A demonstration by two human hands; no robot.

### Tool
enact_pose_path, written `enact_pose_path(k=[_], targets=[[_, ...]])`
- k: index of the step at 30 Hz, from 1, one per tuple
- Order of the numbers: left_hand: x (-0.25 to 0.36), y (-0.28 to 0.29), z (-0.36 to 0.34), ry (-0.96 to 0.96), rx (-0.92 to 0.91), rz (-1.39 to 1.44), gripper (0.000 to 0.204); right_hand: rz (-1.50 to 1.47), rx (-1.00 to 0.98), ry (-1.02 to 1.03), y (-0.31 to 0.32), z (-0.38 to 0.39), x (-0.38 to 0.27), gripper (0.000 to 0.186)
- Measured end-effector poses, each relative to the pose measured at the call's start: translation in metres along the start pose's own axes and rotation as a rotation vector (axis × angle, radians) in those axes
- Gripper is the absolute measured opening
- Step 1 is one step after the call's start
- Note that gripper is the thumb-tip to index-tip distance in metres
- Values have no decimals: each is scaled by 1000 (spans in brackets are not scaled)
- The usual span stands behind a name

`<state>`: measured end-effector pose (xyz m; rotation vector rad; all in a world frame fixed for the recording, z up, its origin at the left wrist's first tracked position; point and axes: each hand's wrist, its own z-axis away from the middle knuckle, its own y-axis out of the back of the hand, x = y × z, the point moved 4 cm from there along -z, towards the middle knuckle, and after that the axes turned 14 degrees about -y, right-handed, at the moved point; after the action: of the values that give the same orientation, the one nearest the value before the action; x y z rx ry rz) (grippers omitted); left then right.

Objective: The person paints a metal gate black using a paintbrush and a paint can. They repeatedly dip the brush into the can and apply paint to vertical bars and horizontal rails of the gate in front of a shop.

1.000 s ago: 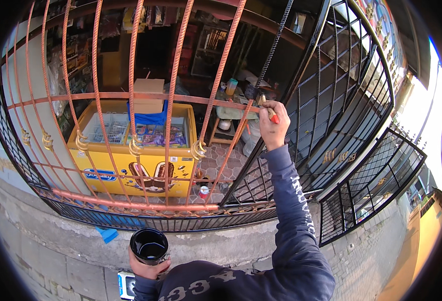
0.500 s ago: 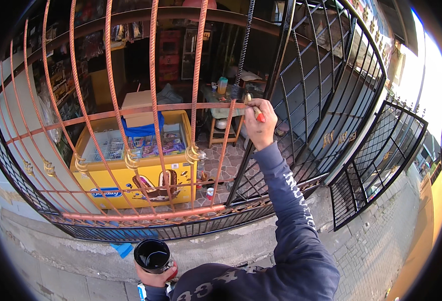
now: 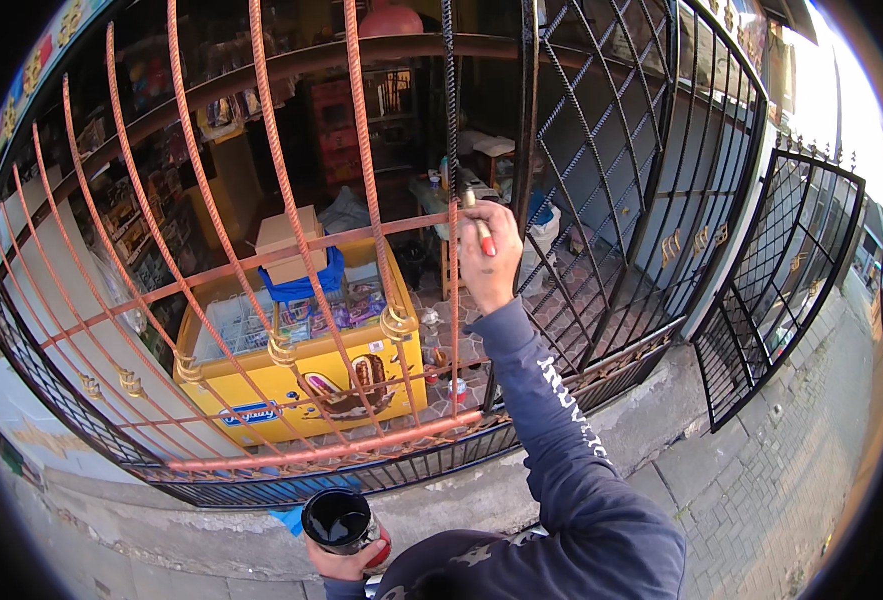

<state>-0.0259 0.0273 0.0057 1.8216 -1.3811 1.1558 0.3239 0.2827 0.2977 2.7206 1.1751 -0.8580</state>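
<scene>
My right hand is closed round a paintbrush with a red-tipped handle. Its bristle end points up beside a twisted upright bar, right by the reddish horizontal crossbar. Above the crossbar that upright is black; below, it is reddish-brown. Whether the bristles touch the metal, I cannot tell. Low in front of me, my left hand grips a can of black paint, held upright with its top uncovered. Several uprights to the left of the brush, such as one bar, are reddish-brown with gold-coloured collars.
Behind the bars stands a yellow freezer with a cardboard box and blue cloth on top. Black lattice panels continue to the right, with a black gate beyond. A concrete ledge runs below the grille.
My view has shifted, so the grille and freezer sit differently in the picture. The brush stays near the same bar and crossbar. My left hand still holds the can.
</scene>
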Motion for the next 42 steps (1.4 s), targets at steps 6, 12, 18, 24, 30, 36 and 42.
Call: enact_pose_path(k=[6, 12, 18, 24, 30, 36, 42], targets=[[-7, 5, 2, -7, -9, 45, 115, -72, 172, -38, 6, -4, -1, 14], [4, -4, -1, 9, -68, -15, 112, -137, 42, -43, 3, -4, 9, 12], [12, -10, 1, -39, -90, -33, 109, -432, -256, -456, 6, -27, 48, 9], [10, -20, -1, -6, -98, 5, 109, -568, -249, -459, 15, -29, 55, 9], [23, -45, -3, -49, -117, -7, 105, -305, 44, -329, 14, -17, 40, 10], [43, -72, -2, -49, -170, -34, 102, -236, 28, -151, -4, 21, 14, 20], [51, -77, 14, -31, -139, -142, 98, -164, -117, -130, -36, 39, 0, 30]])
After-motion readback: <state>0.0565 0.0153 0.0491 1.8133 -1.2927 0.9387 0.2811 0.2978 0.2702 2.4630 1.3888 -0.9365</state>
